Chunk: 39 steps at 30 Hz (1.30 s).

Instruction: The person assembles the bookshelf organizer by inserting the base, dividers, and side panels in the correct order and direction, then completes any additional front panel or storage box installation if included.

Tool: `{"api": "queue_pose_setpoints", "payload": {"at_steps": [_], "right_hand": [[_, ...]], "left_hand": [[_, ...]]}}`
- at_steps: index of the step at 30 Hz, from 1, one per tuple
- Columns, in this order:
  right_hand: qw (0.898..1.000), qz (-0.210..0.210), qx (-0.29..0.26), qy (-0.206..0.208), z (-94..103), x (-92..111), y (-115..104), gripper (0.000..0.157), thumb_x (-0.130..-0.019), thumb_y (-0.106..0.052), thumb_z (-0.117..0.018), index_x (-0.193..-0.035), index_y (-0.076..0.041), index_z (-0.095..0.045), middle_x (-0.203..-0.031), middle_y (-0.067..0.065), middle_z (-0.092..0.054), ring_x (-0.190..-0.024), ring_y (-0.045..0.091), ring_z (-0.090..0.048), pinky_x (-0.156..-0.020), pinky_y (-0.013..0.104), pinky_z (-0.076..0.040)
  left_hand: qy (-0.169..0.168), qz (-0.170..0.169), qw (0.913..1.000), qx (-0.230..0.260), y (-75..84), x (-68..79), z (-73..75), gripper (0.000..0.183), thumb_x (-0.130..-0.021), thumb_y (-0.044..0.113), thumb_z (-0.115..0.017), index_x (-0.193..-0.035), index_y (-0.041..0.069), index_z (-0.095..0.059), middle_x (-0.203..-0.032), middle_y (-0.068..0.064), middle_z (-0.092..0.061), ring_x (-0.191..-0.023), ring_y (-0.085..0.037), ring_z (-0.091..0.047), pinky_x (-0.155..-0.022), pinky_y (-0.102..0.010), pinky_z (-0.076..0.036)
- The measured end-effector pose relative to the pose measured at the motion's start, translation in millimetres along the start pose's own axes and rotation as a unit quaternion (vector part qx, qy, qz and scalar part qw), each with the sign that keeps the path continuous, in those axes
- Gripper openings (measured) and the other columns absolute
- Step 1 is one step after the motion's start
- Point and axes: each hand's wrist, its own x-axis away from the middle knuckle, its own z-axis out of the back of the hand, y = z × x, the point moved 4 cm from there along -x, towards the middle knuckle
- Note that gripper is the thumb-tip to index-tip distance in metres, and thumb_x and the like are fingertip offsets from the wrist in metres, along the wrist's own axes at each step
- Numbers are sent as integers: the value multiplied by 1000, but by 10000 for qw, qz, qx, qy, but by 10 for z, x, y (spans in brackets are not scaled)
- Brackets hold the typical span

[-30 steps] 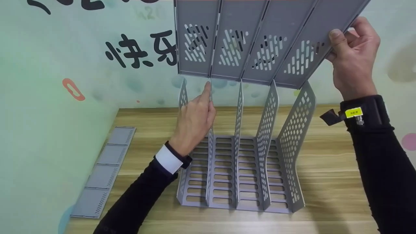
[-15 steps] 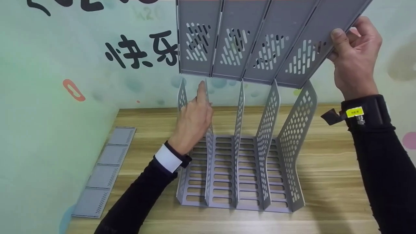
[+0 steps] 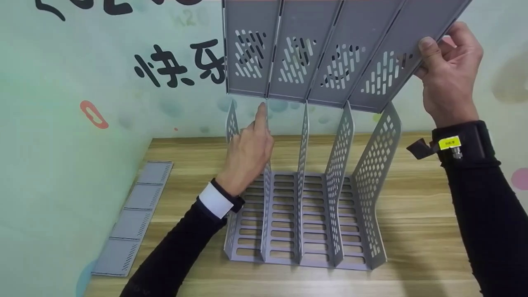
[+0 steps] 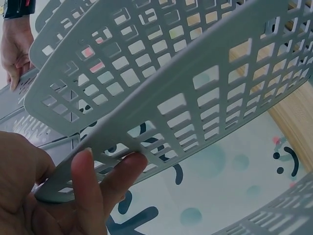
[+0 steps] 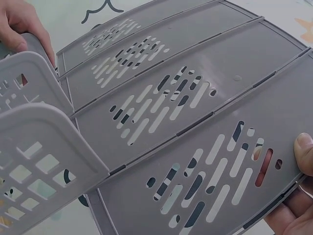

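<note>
A grey desktop file rack stands on the table, its slotted base (image 3: 282,263) carrying several upright perforated dividers (image 3: 377,165). My left hand (image 3: 247,154) holds the top of the second divider from the left; in the left wrist view two fingertips (image 4: 134,160) lie against that divider's face (image 4: 151,96). Above the rack, my right hand (image 3: 451,76) grips a large grey slotted panel (image 3: 305,20) by its right edge, thumb (image 5: 304,152) on the near face. The panel's lower edge meets the divider tops. Its upper end is cut off in the head view.
To the left lies a narrow grey four-section panel (image 3: 132,220) on the wood-grain table (image 3: 420,198), close to the side wall (image 3: 53,165). The back wall (image 3: 181,111) has printed characters and coloured spots and rises directly behind the rack.
My left fingers bent the second divider's top slightly left half a second ago, and it has come back right. The panel shifted very slightly with the right hand, which keeps its grip.
</note>
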Motion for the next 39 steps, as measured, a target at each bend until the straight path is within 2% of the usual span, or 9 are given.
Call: {"api": "queue_pose_setpoints", "payload": {"at_steps": [9, 22, 30, 39], "right_hand": [[9999, 143, 57, -71, -41, -17, 15, 27, -95, 7, -64, -121, 9, -62, -108, 35, -62, -109, 45, -64, -95, 51, -52], [9995, 197, -70, -228, -59, -27, 31, 26, -93, 6, -66, -118, 13, -60, -102, 36, -63, -101, 45, -66, -91, 50, -55], [9998, 68, 162, -103, -17, -11, 24, 28, -94, 5, -66, -121, 8, -63, -110, 34, -63, -109, 43, -64, -96, 49, -52], [9991, 329, 174, -203, -26, -19, 16, 26, -94, 6, -64, -120, 11, -62, -107, 36, -63, -105, 45, -65, -93, 50, -54]], "left_hand": [[-3, 41, 10000, -6, -2, 4, 17, 48, -103, 5, -46, -147, -10, -36, -74, -12, -60, -44, -20, -54, -35, -29, -44], [-261, 25, 9995, 162, -47, 0, 42, 48, -104, 6, -44, -149, -10, -35, -74, -11, -60, -46, -19, -54, -37, -30, -45], [-611, 136, 9978, 214, -73, -1, 34, 51, -108, 16, -44, -153, -5, -32, -98, -17, -69, -57, -25, -62, -45, -37, -50], [-793, 77, 9960, 412, -72, -17, 8, 55, -109, 18, -44, -155, -7, -27, -118, -24, -66, -64, -26, -65, -51, -36, -53]]}}
